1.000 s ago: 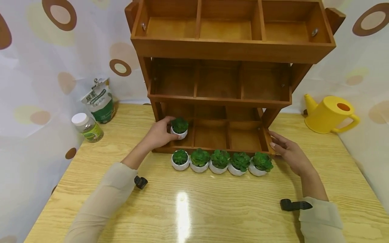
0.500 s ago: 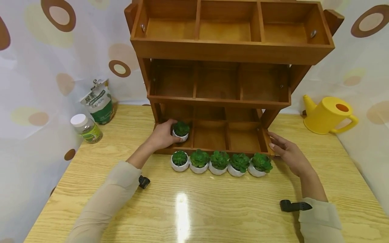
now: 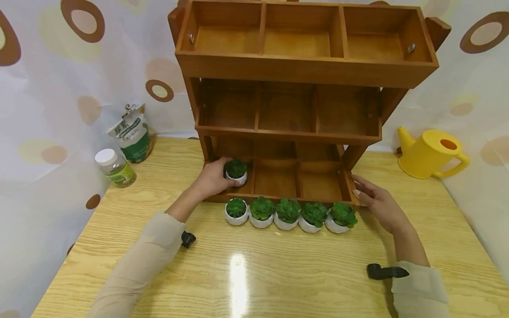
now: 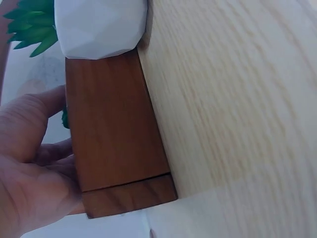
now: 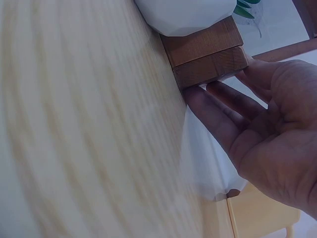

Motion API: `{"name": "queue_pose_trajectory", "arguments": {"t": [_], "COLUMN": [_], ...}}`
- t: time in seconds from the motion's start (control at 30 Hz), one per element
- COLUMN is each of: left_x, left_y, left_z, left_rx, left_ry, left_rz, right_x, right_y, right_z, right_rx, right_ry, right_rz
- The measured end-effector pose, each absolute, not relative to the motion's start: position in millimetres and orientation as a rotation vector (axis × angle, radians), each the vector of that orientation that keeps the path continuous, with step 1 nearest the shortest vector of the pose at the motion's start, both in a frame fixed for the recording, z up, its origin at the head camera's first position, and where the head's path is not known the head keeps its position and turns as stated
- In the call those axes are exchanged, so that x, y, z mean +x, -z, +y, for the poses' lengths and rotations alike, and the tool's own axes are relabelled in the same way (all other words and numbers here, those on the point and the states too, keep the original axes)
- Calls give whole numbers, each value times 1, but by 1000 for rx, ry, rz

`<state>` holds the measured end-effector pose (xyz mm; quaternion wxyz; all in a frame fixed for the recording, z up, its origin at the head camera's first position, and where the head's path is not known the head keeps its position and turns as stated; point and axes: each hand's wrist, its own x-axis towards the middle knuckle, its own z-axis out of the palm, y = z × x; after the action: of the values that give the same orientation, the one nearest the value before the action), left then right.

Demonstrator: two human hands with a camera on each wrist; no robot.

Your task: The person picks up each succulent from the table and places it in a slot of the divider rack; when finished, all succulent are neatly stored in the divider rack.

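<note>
My left hand (image 3: 215, 177) holds a potted succulent (image 3: 236, 172), green leaves in a small white faceted pot, inside the bottom left compartment of a brown wooden plant shelf (image 3: 310, 73). In the left wrist view the shelf's front board (image 4: 114, 124) hides most of this plant and the left fingertips. My right hand (image 3: 377, 201) rests its fingers and thumb against the right end of the bottom tier. The right wrist view shows the fingers (image 5: 213, 106) lying along the board's end (image 5: 213, 68). Several more potted succulents (image 3: 286, 213) stand in a row before the shelf.
On the left stand a white-lidded jar (image 3: 115, 168) and a clipped green-and-white pouch (image 3: 133, 137). A yellow watering can (image 3: 429, 152) is at the right, near the patterned wall covering (image 3: 483, 88). Everything stands on a light wood table (image 3: 302, 274).
My left hand has moved slightly right and toward me with the potted succulent, lower into the compartment, then stayed there. My right hand keeps its place at the shelf's end.
</note>
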<state>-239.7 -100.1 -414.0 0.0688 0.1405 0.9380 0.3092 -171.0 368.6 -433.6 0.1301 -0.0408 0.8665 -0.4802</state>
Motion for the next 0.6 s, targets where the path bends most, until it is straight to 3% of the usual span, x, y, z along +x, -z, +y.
{"name": "queue_pose_trajectory", "arguments": {"t": [0.6], "left_x": [-201], "left_y": [377], "left_z": [-121], "left_rx": [550], "left_ry": [-1078], "left_rz": [2762], "right_x": [-171], "right_y": [434], "right_z": [370], "right_rx": [-129], "right_ry": [1373], "right_rz": [2520]}}
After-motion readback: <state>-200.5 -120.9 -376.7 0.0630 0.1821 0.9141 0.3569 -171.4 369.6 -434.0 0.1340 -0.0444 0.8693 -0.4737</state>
